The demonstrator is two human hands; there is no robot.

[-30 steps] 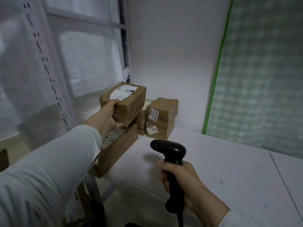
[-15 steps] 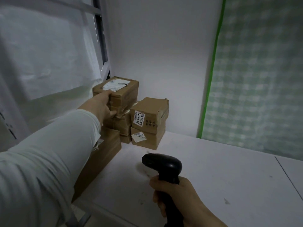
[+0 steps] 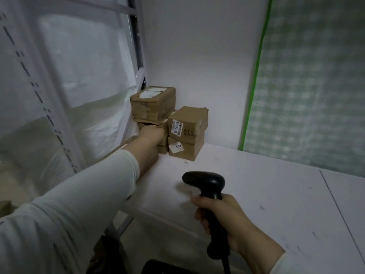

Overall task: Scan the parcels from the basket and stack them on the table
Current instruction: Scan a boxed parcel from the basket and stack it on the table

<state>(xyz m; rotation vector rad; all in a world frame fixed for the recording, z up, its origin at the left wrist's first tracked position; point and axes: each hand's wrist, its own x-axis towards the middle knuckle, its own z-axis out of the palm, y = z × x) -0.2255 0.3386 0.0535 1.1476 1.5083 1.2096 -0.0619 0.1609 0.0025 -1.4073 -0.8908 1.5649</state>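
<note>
scanner (image 3: 205, 179) grasped in right hand (image 3: 224, 214); left hand (image 3: 151, 133) against parcel stack (image 3: 153, 107), fingers hidden, grip unclear.

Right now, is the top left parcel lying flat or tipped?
Flat: the top parcel rests level on the parcel beneath, label upward.

Table (image 3: 256, 184): white matt top, scuffed with small dark marks. A thin seam (image 3: 333, 204) crosses its right part.

Standing directly on it, in the far left corner by the wall:
- Cardboard parcel (image 3: 189, 153) with a white "4302" label (image 3: 176, 147), bearing a second parcel.
- Just beside it on the left, a low carton (image 3: 163, 149) under a taller pile.
- One long carton (image 3: 128, 140) along the left edge, only partly in view.
</note>
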